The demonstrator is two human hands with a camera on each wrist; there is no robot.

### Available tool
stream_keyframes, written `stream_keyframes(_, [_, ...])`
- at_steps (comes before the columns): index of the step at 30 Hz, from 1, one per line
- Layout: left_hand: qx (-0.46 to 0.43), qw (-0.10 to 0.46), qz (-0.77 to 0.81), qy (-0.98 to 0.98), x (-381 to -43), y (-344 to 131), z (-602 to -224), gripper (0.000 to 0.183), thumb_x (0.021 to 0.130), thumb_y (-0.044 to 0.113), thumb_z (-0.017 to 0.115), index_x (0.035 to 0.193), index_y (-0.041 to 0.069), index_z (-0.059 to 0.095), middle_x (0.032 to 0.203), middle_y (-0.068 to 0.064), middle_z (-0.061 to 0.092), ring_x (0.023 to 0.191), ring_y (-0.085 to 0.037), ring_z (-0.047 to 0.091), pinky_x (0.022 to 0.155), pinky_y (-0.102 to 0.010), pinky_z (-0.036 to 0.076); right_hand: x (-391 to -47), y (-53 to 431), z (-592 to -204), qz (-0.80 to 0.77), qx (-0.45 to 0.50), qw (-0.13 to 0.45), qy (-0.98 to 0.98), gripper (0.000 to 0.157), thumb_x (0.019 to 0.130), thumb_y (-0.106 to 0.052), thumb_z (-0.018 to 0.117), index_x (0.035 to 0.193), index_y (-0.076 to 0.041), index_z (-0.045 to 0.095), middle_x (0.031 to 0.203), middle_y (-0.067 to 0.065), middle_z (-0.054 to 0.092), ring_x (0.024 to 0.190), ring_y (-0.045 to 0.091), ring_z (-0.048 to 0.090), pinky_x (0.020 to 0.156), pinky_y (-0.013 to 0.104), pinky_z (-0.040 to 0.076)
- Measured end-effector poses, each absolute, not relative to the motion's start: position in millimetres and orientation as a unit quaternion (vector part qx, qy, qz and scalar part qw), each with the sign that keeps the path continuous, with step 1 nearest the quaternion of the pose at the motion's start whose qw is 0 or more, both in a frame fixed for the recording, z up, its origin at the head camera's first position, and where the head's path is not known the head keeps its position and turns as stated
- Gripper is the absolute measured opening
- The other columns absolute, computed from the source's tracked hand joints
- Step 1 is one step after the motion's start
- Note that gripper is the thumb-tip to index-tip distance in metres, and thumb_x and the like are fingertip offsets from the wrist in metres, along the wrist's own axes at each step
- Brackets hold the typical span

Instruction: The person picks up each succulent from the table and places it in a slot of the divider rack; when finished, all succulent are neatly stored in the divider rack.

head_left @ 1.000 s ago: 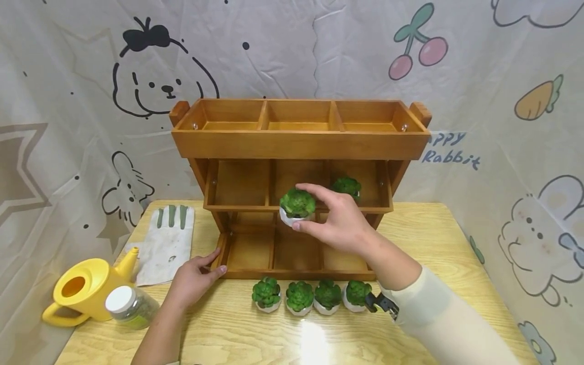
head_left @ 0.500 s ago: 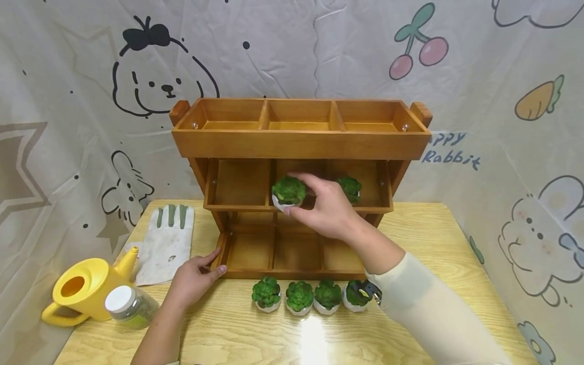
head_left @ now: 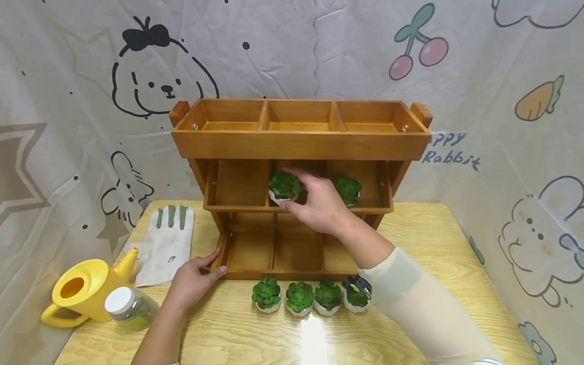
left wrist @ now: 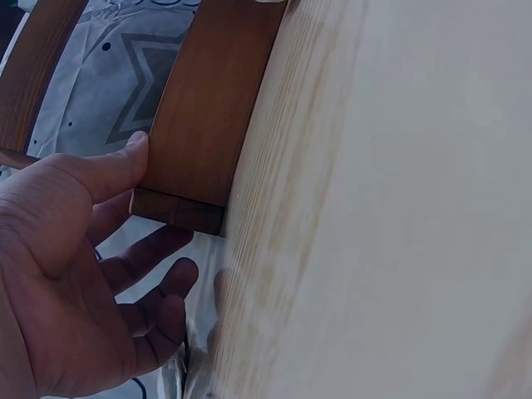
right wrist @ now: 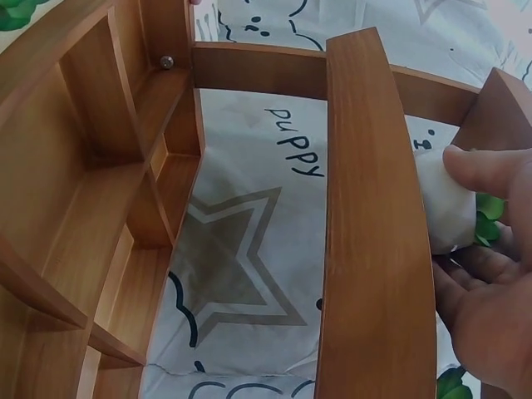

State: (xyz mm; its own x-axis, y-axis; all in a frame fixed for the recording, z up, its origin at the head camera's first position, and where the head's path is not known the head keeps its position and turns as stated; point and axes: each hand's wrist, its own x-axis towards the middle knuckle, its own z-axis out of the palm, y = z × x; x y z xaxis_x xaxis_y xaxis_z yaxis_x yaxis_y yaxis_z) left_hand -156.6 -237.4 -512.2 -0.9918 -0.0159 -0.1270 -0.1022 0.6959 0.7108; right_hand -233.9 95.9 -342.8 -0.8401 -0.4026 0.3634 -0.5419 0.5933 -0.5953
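A small potted succulent in a white pot is pinched between the thumb and fingers of my right hand. It overlaps the middle compartment of the wooden shelf's second tier in the head view. From the right wrist, the white pot shows right beside a wooden board, its green leaves partly hidden by my hand. My left hand holds the bottom left corner of the wooden shelf, thumb and fingers on either side of the board's end. Another succulent sits in the second tier's right compartment.
Several potted succulents stand in a row on the table before the shelf. At the left are a yellow watering can, a jar with a white lid and a white glove. Printed cloth hangs behind.
My right hand has carried the succulent up and to the left, from before the second tier's front edge into its middle compartment's opening. The left hand stays at the shelf corner.
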Motion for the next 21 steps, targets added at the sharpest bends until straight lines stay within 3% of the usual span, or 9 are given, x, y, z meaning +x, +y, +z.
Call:
stream_keyframes(13, [-0.037,0.063,0.391,0.917,-154.5,-236.6,-509.7,0.06,0.096,0.04,0.076,0.15,0.021,0.057,0.102,-0.006,0.064,0.089,-0.02,0.06,0.075,-0.038,0.049,-237.1,95.3,-346.7,0.301,0.265,0.04,-0.915,0.069,0.098,-0.033,0.072,0.158,-0.014,0.045,0.152,0.011,0.055,0.133,0.031,0.056,0.108,0.048,0.045])
stream_keyframes(21, [-0.034,0.061,0.39,0.918,-156.0,-236.7,-509.9,0.061,0.096,0.041,0.076,0.15,0.021,0.057,0.1,-0.006,0.064,0.088,-0.02,0.059,0.075,-0.037,0.048,-239.1,97.4,-344.9,0.305,0.264,0.028,-0.915,0.076,0.095,-0.036,0.075,0.16,-0.015,0.041,0.154,0.011,0.052,0.135,0.031,0.054,0.11,0.048,0.044])
